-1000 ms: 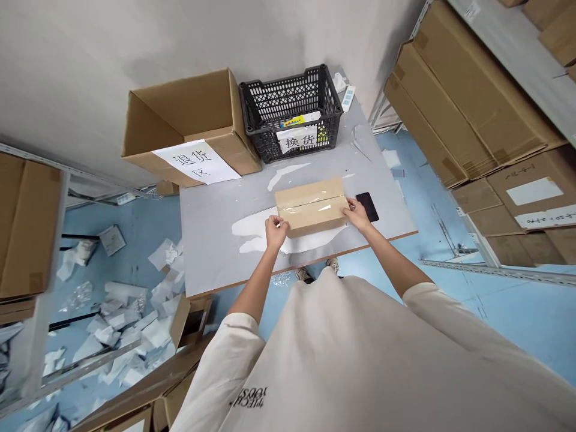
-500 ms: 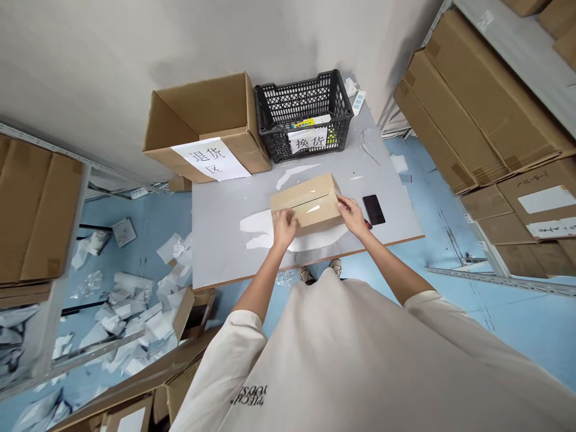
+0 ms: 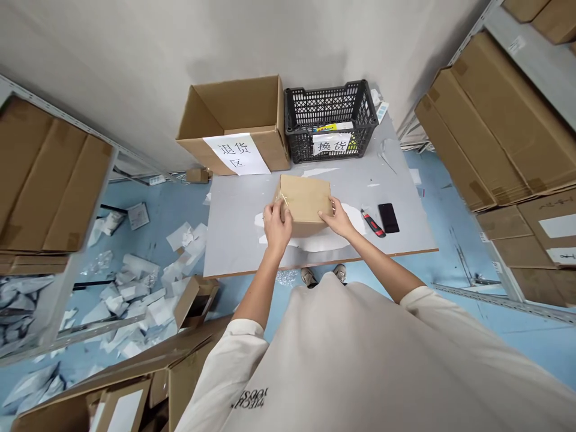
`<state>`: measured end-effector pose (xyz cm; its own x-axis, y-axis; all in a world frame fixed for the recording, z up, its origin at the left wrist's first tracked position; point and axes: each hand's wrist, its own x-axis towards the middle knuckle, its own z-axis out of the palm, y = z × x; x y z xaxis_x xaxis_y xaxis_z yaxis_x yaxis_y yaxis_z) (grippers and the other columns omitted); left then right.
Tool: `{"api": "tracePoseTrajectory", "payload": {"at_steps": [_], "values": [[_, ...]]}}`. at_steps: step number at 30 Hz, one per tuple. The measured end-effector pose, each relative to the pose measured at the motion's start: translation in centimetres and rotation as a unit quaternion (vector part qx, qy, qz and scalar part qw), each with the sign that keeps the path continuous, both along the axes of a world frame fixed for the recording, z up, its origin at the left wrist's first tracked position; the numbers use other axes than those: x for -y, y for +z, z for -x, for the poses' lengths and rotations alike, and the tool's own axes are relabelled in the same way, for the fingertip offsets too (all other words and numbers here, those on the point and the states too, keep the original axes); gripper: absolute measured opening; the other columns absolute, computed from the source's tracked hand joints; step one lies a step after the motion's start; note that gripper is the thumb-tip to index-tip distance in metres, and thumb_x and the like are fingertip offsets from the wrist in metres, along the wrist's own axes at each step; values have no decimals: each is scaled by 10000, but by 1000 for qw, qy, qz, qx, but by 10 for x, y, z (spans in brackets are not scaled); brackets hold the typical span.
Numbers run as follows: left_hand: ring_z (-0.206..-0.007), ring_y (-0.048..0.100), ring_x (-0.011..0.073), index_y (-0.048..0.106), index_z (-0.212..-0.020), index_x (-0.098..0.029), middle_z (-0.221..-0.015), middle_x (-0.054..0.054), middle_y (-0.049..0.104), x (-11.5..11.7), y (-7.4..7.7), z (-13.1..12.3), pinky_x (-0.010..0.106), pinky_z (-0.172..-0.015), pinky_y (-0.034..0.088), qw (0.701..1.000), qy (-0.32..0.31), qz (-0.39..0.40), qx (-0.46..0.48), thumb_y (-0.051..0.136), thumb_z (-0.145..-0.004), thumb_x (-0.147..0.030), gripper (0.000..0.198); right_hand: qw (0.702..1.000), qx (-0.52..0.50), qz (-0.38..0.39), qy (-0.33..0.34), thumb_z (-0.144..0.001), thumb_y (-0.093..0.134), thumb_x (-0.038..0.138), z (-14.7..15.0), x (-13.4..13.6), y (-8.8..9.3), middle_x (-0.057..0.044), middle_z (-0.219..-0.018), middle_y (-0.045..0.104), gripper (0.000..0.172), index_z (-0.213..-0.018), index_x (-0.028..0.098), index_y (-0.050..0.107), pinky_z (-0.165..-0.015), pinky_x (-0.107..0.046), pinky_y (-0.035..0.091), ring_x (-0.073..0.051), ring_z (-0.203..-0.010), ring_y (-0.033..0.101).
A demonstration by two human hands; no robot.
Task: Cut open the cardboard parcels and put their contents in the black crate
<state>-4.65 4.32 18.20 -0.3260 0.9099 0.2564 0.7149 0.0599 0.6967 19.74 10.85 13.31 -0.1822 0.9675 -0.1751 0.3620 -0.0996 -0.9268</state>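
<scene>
— My fingers are closed around a small kraft-brown cardboard box, not spread wide. My left hand cups the box's left corner, and my right hand presses against its right end.

— Where does the box sit?

— On a grey laminate tabletop, straight ahead of me, between my two hands and nearer the table's front edge than its back.

— And its long axis?

— It seems to run across me, roughly left to right and slightly skewed. From up here the top looks nearly square, so I can't be sure.

— Which hand is nearer?

— Both touch it. My left hand wraps further over the top, beside the end of a strip of clear packing tape. My right hand meets only the end of the box.

— What lies past your right hand?

— A red-and-black box cutter, just beside a black smartphone. Neither touches the box.
</scene>
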Motion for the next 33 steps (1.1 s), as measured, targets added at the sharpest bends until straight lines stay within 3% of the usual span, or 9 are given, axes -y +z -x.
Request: {"api": "tracePoseTrajectory", "payload": {"at_steps": [5, 10, 14, 16, 20, 23, 25, 29, 33], "values": [[-1347, 649, 319, 694, -1508, -269, -1382, 153, 636, -7, -3, -5, 492, -1182, 555, 999, -20, 0, 37, 563, -1105, -372, 436, 1000, -17, -17, -14, -866, 807, 546, -11, -4, 6, -133, -1663, 652, 922, -1701, 276, 524, -1325, -572, 471, -366, -1519, 633], [-1351, 651, 295, 661, -1540, -271, -1435, 153, 617, -23, -13, -42, 443, -1126, 595, 993, -64, 21, 100, 571, -1115, -387, 450, 996, 11, -53, -69, -888, 807, 505, -58, -10, 20, -124, -1627, 685, 818, -1644, 262, 609, -1346, -565, 461, -376, -1520, 636], [-1263, 680, 272, 645, -1538, -259, -1421, 156, 621, -30, -25, -70, 425, -1076, 615, 980, -113, 57, 154, 587, -1109, -395, 454, 992, 14, -64, -107, -867, 842, 479, -94, -12, 23, -144, -1632, 683, 878, -1674, 256, 579, -1332, -574, 477, -383, -1529, 632], [-1305, 667, 292, 653, -1514, -250, -1444, 167, 617, -31, -27, -78, 467, -1128, 592, 979, -128, 66, 144, 616, -1088, -369, 444, 991, 5, -56, -124, -872, 844, 519, -105, -12, 23, -163, -1645, 672, 896, -1678, 233, 580, -1323, -572, 487, -388, -1532, 630], [-1500, 552, 385, 707, -1428, -235, -1572, 202, 576, -31, -13, -90, 596, -1272, 458, 986, -154, 35, 42, 625, -1062, -292, 379, 990, -28, -48, -131, -955, 731, 693, -107, -11, 24, -172, -1605, 705, 782, -1564, 204, 698, -1322, -569, 486, -393, -1512, 646], [-1467, 592, 351, 700, -1446, -251, -1514, 174, 639, -29, 3, -99, 548, -1268, 468, 970, -241, 13, 30, 551, -1117, -329, 370, 990, -48, -49, -123, -1008, 608, 810, -95, -10, 29, -140, -1582, 727, 756, -1487, 245, 762, -1316, -578, 487, -379, -1505, 649], [-1461, 603, 348, 671, -1491, -246, -1506, 170, 660, -28, 9, -103, 530, -1269, 467, 964, -263, 9, 30, 559, -1136, -424, 413, 992, -75, -40, -98, -1013, 555, 873, -83, -10, 33, -126, -1564, 740, 787, -1466, 270, 778, -1266, -593, 533, -375, -1472, 670], [-1479, 569, 458, 634, -1542, -211, -1528, 226, 646, -27, 11, -100, 597, -1277, 426, 984, -174, 42, -9, 752, -1015, -661, 702, 988, -150, -15, -19, -977, 596, 920, -59, -14, 31, -115, -1541, 750, 795, -1414, 289, 803, -1157, -555, 614, -364, -1422, 698], [-1451, 576, 483, 623, -1550, -228, -1490, 224, 646, -27, 9, -77, 584, -1250, 449, 993, -100, 56, -15, 811, -955, -694, 778, 989, -145, -1, -12, -956, 683, 828, -46, -22, 6, -110, -1430, 786, 669, -1320, 284, 819, -1186, -536, 583, -327, -1344, 721]]}}
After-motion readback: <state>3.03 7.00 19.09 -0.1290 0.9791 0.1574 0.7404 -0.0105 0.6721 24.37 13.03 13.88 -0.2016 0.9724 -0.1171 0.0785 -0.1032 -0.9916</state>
